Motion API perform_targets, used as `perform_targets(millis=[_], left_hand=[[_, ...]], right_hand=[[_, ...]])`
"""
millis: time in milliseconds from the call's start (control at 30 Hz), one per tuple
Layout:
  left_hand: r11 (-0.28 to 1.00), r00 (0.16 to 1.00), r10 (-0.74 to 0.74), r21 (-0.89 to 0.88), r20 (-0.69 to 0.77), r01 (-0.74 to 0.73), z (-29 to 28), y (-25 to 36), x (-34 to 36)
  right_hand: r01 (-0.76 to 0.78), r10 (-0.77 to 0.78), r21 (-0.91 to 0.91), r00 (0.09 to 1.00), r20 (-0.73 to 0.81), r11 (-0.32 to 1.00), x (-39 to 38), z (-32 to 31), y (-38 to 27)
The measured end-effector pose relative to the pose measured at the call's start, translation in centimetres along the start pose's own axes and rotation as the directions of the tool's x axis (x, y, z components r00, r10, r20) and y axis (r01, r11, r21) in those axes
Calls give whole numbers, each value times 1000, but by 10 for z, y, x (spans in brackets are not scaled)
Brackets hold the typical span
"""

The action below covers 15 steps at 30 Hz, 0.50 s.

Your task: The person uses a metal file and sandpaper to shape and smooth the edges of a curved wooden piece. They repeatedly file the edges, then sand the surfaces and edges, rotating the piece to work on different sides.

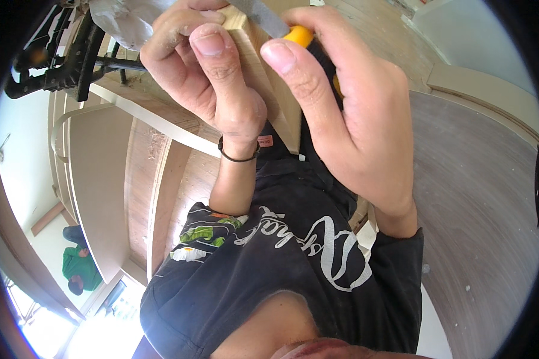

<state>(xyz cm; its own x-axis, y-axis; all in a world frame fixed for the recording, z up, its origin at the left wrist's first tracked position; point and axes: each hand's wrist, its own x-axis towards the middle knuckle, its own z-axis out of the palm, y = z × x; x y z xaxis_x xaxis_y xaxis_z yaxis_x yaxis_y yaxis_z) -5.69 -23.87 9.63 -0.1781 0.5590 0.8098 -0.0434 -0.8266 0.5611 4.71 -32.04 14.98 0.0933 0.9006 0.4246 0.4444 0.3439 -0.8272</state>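
Observation:
A pale wooden piece with a squared edge slants from the top of the view down toward my lap. My left hand grips its upper end, the thumb resting along the side. In my right hand is a file with a flat grey blade and a yellow and black handle, the thumb laid toward the blade. The blade lies over the wood's upper end, close to my left fingertips; its far tip is cut off by the frame. Whether blade and wood touch, I cannot tell. Dust clings to my fingers.
At the upper left stands a black metal tool or stand beside a white plastic bag. Pale wooden boards edge the left side. A person in green is farther off. A broad grey-brown surface spreads at right.

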Motion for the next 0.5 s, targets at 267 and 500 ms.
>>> perform_targets(millis=[267, 500], left_hand=[[993, 999, -28, -118, -43, 23, 2, 5, -1], [992, 999, -10, -128, -37, 5, -6, -4, 6]], right_hand=[[-39, 38, 12, 996, 81, 999, -15, -5, -4], [-94, 91, 110, 995, 38, 989, -12, 2, 4]])
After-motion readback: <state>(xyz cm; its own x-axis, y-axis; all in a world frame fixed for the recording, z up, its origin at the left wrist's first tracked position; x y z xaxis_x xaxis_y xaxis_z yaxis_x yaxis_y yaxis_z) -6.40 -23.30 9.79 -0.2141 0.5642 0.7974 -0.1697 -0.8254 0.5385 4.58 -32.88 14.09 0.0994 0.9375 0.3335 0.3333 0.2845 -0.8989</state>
